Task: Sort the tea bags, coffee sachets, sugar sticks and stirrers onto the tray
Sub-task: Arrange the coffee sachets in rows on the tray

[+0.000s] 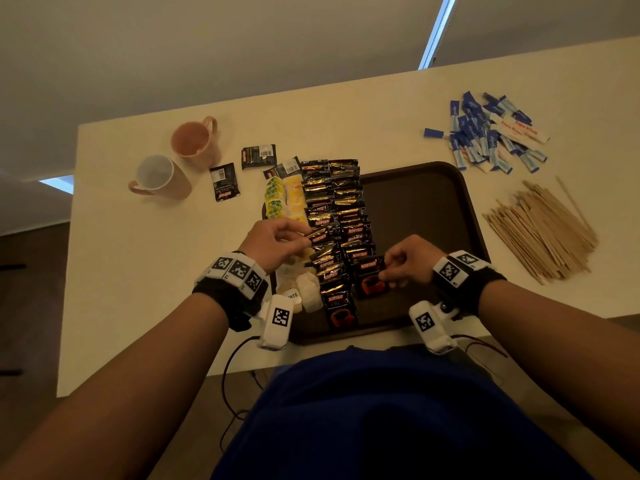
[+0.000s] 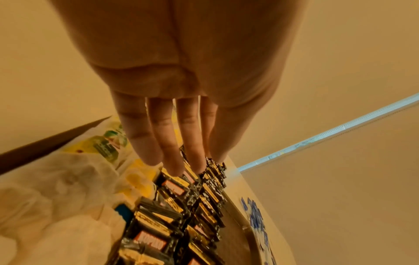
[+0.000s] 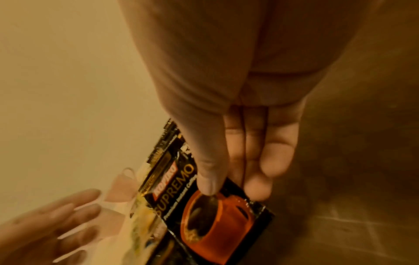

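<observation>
**Foil sachets are light and slick, so pinch the edge seam**

Cream table (image 1: 138,271) under dim warm light, brown tray (image 1: 433,209) sitting right in front of you. Starting at your fingers: your right hand (image 1: 410,259) has one black coffee sachet (image 1: 369,275) pinched, thumb on the printed face and fingers curled behind it, low over the near end of the right-hand coffee row. Your left hand (image 1: 277,242) is half curled, its fingertips on a sachet in the left coffee row (image 1: 323,237). I can't tell from here whether it's pinching or just nudging.

Handling-wise, these look feather-light, crinkly and slippery, so I'd take them by a flat edge seam rather than the puffy middle. They overlap like shingles, so a sloppy drop could shove its neighbours. The tea bags (image 1: 285,199) beside them look soft and papery.

Further out, three coffee sachets (image 1: 259,156) are off the tray by two mugs (image 1: 194,138). The sugar sticks (image 1: 491,133) and the stirrers (image 1: 540,230) are piled on the table to the right, neither of them sorted yet.

View differences: the right wrist camera shows the thumb (image 3: 209,181) pressing on the orange cup print, which the head view hides. The left wrist view shows those fingers (image 2: 172,143) fairly straight above the rows, and the contact itself is hidden there. Only the head view shows the unsorted piles properly.
</observation>
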